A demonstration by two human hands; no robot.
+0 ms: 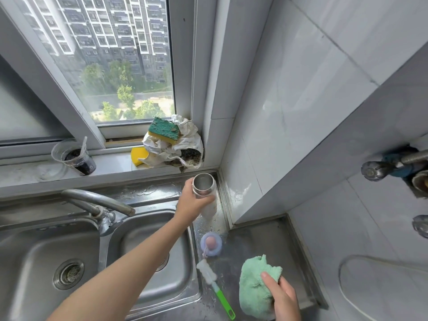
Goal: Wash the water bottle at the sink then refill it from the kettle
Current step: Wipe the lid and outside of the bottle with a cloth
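- Nearest, the right hand [281, 295] has its fingers curled into a bunched green cloth [254, 283], pressing it on the wet steel counter [266, 239].
- Just left of the cloth a bottle brush [214, 283] lies flat, and beyond it a lilac lid [210, 244] lies by itself.
- Farther back, the left arm reaches across the right basin of the sink [139, 242]. The left hand [193, 201] is wrapped round the upper body of the water bottle [203, 185].
- The bottle stands upright with its long axis vertical and its open mouth up, in the counter's back corner beside the tiled wall. I cannot tell whether its base touches the steel.
- It is straight ahead of the cloth hand and well apart from it, so drying probably means drawing the bottle nearer.
- No kettle is in view.
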